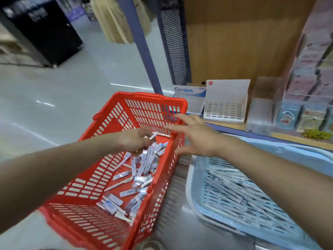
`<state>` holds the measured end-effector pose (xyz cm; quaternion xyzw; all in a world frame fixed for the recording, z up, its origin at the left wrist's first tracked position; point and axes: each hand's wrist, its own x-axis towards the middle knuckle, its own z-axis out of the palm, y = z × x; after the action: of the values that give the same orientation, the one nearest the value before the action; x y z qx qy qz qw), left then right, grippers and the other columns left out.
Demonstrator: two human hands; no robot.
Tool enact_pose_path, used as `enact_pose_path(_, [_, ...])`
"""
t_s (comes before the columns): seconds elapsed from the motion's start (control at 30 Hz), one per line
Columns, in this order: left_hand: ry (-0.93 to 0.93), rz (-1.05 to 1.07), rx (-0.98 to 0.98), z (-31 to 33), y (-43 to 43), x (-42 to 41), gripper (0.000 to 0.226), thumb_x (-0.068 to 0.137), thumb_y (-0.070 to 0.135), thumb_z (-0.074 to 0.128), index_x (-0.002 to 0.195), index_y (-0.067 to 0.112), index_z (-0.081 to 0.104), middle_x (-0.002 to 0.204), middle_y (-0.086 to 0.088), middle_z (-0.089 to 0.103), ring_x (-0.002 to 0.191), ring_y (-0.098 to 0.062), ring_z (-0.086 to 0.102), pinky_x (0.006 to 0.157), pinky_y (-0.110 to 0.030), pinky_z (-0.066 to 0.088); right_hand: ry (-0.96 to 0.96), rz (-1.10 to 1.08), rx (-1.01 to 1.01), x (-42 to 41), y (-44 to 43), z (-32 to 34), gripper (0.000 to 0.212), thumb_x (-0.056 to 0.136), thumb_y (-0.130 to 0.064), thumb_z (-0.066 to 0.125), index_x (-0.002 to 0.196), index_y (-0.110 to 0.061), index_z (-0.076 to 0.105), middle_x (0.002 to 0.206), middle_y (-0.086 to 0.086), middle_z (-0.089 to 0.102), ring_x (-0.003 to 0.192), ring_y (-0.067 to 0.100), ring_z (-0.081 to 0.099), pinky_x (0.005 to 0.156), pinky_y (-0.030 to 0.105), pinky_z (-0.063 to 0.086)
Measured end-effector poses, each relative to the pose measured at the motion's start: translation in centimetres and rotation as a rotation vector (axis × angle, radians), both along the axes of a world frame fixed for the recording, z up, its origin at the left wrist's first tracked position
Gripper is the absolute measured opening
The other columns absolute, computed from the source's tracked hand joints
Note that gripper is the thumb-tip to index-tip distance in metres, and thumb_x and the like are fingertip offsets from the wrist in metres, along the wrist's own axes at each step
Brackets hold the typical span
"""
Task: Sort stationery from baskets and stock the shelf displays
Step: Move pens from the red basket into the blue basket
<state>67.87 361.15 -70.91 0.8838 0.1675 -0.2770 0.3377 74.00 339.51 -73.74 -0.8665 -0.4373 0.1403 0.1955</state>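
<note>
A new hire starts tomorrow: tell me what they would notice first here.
The red basket at centre left, strewn with small white packets, stands out first. Over it the left hand pinches a white pen and the right hand spreads open. At lower right, a blue basket holds more white pens.

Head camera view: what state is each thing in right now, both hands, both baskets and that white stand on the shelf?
Red basket: small white packs piled loosely along one side.
Blue basket: white pens lying flat inside.
Left hand: pinches a thin white item over the packs.
Right hand: open, fingers spread, holding nothing.
White stand: upright, no stock visible in it.
</note>
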Motion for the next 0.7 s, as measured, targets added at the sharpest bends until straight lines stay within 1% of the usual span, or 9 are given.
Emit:
enact_pose_path(0.1, [0.033, 0.005, 0.085, -3.0, 3.2, -2.3, 0.025, 0.097, 0.011, 0.054, 0.121, 0.008, 0.051, 0.066, -0.005, 0.055, 0.042, -0.005, 0.052, 0.042, -0.019, 0.042, -0.204, 0.225, -0.253, -1.7, 3.1, 0.0, 0.071, 0.074, -0.063, 0.069, 0.138, -0.049, 0.043, 0.160, -0.008, 0.019, 0.149, 0.020, 0.004, 0.115, 0.054, 0.015])
enact_pose_path(0.2, [0.037, 0.041, 0.119, -5.9, 6.0, -4.6, 0.039, 0.093, 0.016, 0.062, 0.128, 0.009, 0.048, 0.073, -0.009, 0.068, 0.051, -0.010, 0.060, 0.048, -0.021, 0.045, -0.358, 0.262, -0.338, -2.1, 4.8, 0.3, 0.047, 0.075, -0.057, 0.066, 0.117, -0.036, 0.063, 0.127, -0.010, 0.058, 0.136, 0.018, 0.035, 0.111, 0.059, 0.010])
enact_pose_path(0.27, [0.016, 0.025, 0.178, -7.2, 7.5, -5.7, 0.043, 0.091, 0.020, 0.065, 0.130, 0.012, 0.049, 0.082, -0.011, 0.071, 0.059, -0.015, 0.061, 0.053, -0.021, 0.045, -0.544, 0.283, -0.394, -2.3, 5.4, 0.8, 0.036, 0.079, -0.055, 0.062, 0.105, -0.030, 0.067, 0.103, -0.006, 0.068, 0.114, 0.018, 0.056, 0.114, 0.058, 0.002])
enact_pose_path(0.33, [0.000, -0.086, 0.308, -8.0, 8.7, -6.5, 0.042, 0.090, 0.024, 0.065, 0.128, 0.012, 0.053, 0.095, -0.007, 0.069, 0.075, -0.017, 0.064, 0.062, -0.021, 0.046, -0.636, 0.342, -0.454, -3.0, 6.3, 1.4, 0.031, 0.084, -0.050, 0.061, 0.101, -0.025, 0.068, 0.096, 0.000, 0.070, 0.102, 0.022, 0.064, 0.115, 0.051, 0.012])
enact_pose_path(0.4, [0.002, -0.158, 0.389, -9.2, 10.0, -7.1, 0.045, 0.090, 0.028, 0.064, 0.131, 0.013, 0.052, 0.115, -0.008, 0.066, 0.099, -0.023, 0.063, 0.076, -0.026, 0.046, -0.603, 0.373, -0.489, -4.1, 7.6, 1.6, 0.037, 0.085, -0.052, 0.062, 0.102, -0.020, 0.068, 0.099, 0.005, 0.070, 0.098, 0.028, 0.065, 0.100, 0.041, 0.039])
enact_pose_path(0.47, [-0.004, -0.169, 0.433, -10.1, 11.1, -6.9, 0.046, 0.091, 0.028, 0.062, 0.133, 0.012, 0.049, 0.125, -0.008, 0.062, 0.109, -0.026, 0.059, 0.082, -0.029, 0.045, -0.537, 0.369, -0.461, -5.0, 9.1, 1.5, 0.036, 0.088, -0.049, 0.060, 0.102, -0.016, 0.067, 0.100, 0.008, 0.070, 0.096, 0.031, 0.066, 0.078, 0.034, 0.048])
enact_pose_path(0.53, [-0.021, -0.173, 0.469, -10.9, 12.0, -6.3, 0.047, 0.093, 0.029, 0.059, 0.134, 0.012, 0.048, 0.128, -0.009, 0.060, 0.113, -0.027, 0.057, 0.088, -0.031, 0.046, -0.480, 0.396, -0.408, -5.5, 10.5, 1.0, 0.039, 0.090, -0.052, 0.057, 0.101, -0.015, 0.065, 0.101, 0.008, 0.069, 0.096, 0.031, 0.066, 0.069, 0.032, 0.045])
enact_pose_path(0.6, [-0.027, -0.191, 0.495, -11.7, 12.7, -5.9, 0.047, 0.093, 0.029, 0.058, 0.135, 0.011, 0.047, 0.128, -0.011, 0.060, 0.114, -0.028, 0.057, 0.091, -0.033, 0.045, -0.409, 0.425, -0.395, -5.8, 11.7, 0.8, 0.057, 0.083, -0.069, 0.053, 0.098, -0.015, 0.064, 0.100, 0.010, 0.068, 0.095, 0.033, 0.066, 0.066, 0.032, 0.042])
enact_pose_path(0.7, [-0.032, -0.176, 0.459, -13.3, 13.6, -5.9, 0.048, 0.095, 0.022, 0.056, 0.140, 0.011, 0.043, 0.126, -0.012, 0.061, 0.112, -0.027, 0.058, 0.088, -0.030, 0.043, -0.283, 0.433, -0.396, -5.8, 13.0, 0.8, 0.068, 0.069, -0.084, 0.051, 0.082, -0.017, 0.059, 0.089, 0.008, 0.066, 0.089, 0.033, 0.064, 0.061, 0.029, 0.033])
